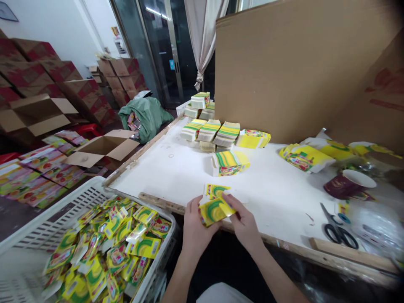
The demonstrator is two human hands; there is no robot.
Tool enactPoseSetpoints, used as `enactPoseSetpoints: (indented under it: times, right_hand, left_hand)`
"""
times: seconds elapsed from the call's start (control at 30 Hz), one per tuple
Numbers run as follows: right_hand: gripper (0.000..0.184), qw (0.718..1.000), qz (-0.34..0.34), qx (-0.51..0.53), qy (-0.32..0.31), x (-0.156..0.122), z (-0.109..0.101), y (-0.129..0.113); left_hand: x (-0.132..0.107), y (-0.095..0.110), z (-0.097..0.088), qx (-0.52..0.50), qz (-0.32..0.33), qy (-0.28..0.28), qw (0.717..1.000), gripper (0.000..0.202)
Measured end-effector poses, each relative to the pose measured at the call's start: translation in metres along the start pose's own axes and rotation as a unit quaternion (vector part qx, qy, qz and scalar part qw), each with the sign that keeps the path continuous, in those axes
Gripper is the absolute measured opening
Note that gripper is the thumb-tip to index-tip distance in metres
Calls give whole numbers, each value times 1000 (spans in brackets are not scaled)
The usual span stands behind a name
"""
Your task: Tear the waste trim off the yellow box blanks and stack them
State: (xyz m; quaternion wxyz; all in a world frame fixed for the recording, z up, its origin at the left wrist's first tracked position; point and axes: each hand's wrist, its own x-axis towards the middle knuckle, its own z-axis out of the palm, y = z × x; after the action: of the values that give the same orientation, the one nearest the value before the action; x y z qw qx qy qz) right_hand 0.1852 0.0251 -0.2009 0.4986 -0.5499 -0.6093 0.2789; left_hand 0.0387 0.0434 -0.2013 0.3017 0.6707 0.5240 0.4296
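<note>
Between my two hands, just above the front edge of the white table (151,174), is a yellow and green printed carton (216,210). My left hand (196,223) is closed around its left side. On its right side, my right hand (244,221) grips the carton with thumb and fingers. Just behind it on the tabletop lies another flat yellow carton (217,190). Farther back stands a stack of flat cartons (227,163), with more bundled stacks (210,130) beyond it.
At my left is a white plastic basket (94,185) holding many yellow cartons. On the right lie scissors (339,231), a tipped maroon mug (341,185) and a wooden strip (353,254). A large cardboard sheet (284,67) stands at the back. Boxes (38,113) fill the far left.
</note>
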Motion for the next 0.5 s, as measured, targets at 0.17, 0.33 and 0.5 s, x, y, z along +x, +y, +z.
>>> enactPoseSetpoints:
  times: [0.17, 0.33, 0.5]
  right_hand:
    - [42, 997, -48, -35, -53, 2, -2, 9]
    - [30, 983, -82, -52, -156, 5, -19, 2]
    - [22, 993, -3, 6, -121, 3, -8, -4]
  left_hand:
    - [1, 8, -5, -231, -92, 40, 968, 42]
    - [0, 6, 1, -328, -148, 115, 926, 28]
    - [1, 8, 11, -352, -164, 93, 917, 22]
